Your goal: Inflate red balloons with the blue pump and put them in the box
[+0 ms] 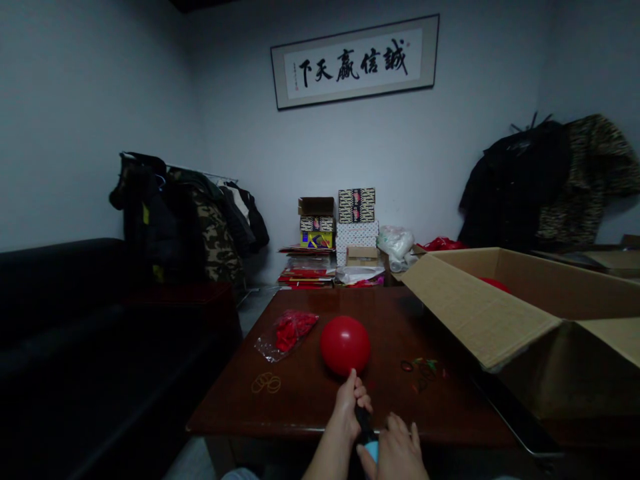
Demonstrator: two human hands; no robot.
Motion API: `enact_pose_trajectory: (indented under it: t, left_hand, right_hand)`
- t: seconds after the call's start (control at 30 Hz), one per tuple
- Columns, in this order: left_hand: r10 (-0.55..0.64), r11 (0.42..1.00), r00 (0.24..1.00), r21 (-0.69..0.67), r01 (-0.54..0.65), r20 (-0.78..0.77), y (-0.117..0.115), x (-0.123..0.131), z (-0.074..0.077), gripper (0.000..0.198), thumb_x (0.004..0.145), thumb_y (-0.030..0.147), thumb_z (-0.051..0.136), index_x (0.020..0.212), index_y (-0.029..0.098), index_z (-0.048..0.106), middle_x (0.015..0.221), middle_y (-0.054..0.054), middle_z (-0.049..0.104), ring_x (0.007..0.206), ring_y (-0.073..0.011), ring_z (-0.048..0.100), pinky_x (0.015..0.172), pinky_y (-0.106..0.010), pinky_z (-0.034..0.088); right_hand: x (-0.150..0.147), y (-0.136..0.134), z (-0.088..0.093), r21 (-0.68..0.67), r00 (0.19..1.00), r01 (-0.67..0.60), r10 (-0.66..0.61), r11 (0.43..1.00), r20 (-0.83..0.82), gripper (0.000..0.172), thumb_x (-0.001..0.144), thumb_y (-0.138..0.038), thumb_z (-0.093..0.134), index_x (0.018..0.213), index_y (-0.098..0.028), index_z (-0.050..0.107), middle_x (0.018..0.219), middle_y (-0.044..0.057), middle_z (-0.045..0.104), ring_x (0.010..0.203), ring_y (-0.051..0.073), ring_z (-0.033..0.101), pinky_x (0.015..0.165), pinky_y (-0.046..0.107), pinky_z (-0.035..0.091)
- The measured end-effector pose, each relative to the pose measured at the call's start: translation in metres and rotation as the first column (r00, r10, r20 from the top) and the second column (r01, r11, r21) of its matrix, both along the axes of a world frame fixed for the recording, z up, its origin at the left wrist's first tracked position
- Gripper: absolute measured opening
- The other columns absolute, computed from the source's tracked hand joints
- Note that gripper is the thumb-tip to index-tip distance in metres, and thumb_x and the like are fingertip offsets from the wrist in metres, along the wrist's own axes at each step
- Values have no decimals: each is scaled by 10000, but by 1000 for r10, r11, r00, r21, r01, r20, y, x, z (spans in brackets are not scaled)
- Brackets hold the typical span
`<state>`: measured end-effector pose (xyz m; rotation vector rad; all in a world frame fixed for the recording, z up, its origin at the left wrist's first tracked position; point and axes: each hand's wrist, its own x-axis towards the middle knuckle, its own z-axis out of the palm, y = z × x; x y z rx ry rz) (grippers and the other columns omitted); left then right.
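Observation:
A round red balloon (345, 344), partly inflated, sits over the brown table (310, 393) on the end of a hand pump (367, 427) with a black shaft and a light blue body. My left hand (351, 401) is closed around the pump's tip and the balloon's neck. My right hand (397, 450) is wrapped around the blue body just behind it, near the table's front edge. Both hands sit low in the middle of the view.
A clear bag of red balloons (289, 331) and loose rubber bands (267, 383) lie left; small coloured bands (423, 370) lie right. A large open cardboard box (520, 313) fills the right side. A dark sofa (65, 313), hung coats and stacked boxes (350, 233) stand behind.

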<state>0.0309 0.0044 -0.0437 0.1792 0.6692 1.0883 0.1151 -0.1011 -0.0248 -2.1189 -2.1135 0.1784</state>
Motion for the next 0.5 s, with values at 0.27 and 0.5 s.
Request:
enact_pose_trajectory:
  t: [0.27, 0.5]
  left_hand:
    - [59, 996, 994, 66, -53, -91, 2, -13, 0, 380, 771, 499, 639, 661, 192, 446, 468, 71, 378, 358, -62, 358, 393, -199, 293]
    - [100, 994, 984, -31, -106, -149, 12, -17, 13, 374, 911, 396, 464, 613, 191, 371, 417, 96, 280, 309, -44, 271, 376, -173, 232]
  right_hand:
    - [-13, 13, 16, -5, 997, -29, 29, 1000, -72, 503, 839, -472, 374, 1034, -130, 687, 1310, 177, 541, 1350, 324, 306, 1107, 566, 123]
    - [-9, -1, 10, 25, 996, -44, 46, 999, -72, 483, 825, -458, 426, 1037, -113, 688, 1258, 184, 582, 1318, 323, 365, 1106, 543, 169]
